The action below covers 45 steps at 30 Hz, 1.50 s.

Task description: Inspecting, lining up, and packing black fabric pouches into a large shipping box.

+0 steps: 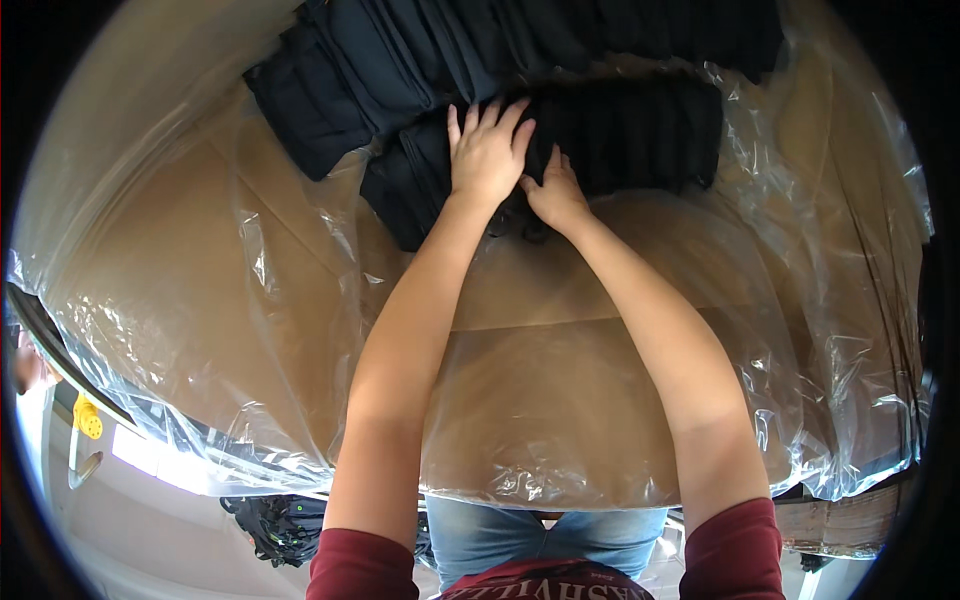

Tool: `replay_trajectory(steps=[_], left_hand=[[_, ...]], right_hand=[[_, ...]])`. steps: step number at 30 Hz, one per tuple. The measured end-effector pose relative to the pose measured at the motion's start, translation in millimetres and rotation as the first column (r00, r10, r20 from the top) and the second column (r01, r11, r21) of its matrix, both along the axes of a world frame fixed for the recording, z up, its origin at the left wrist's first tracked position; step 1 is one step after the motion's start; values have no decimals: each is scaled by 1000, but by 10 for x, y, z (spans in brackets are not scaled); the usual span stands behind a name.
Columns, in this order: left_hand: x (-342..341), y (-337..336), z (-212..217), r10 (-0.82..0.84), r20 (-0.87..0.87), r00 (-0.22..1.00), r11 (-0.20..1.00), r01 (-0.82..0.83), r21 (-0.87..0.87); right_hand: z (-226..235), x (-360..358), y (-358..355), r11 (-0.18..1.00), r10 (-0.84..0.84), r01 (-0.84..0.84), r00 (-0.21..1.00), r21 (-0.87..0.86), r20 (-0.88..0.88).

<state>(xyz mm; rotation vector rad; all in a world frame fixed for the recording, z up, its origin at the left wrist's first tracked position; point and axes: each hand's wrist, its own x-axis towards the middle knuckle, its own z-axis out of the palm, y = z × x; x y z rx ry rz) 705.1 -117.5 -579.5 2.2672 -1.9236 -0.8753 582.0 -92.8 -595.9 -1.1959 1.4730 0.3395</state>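
Folded black cloth pieces [630, 135] stand packed side by side in a row inside a large cardboard box [570, 400] lined with clear plastic. My left hand [485, 155] lies on the left part of this row, palm down with its fingers spread. Just right of it and nearer to me, my right hand [557, 195] rests against the front of the row, thumb apart from its outstretched fingers. Some of its fingers are hidden against the cloth. Between and below my hands, a dark loop or strap [535, 232] shows at the row's near edge.
Behind, a second row of black folded cloth [420, 55] runs along the box's far side. Loose, wrinkled plastic liner [260, 270] covers the walls and hangs over the near rim. Outside the box at lower left are a dark tangled heap [285, 525] and a yellow fitting [88, 417].
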Motion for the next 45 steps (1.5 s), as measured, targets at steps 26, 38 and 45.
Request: replay_trajectory(steps=[26,38,45], left_hand=[[-265,-42,63,43,-99,994,997,-49,-55],[-492,381,982,-57,-243,968,976,105,189],[-70,489,2029,262,-251,932,801,-65,595]], right_hand=[[277,-95,-567,941,197,-117,952,319,-233],[1132,-571,-1298,695,661,-677,734,242,155],[3610,-1371,-1723,869,492,-468,853,-163,172]])
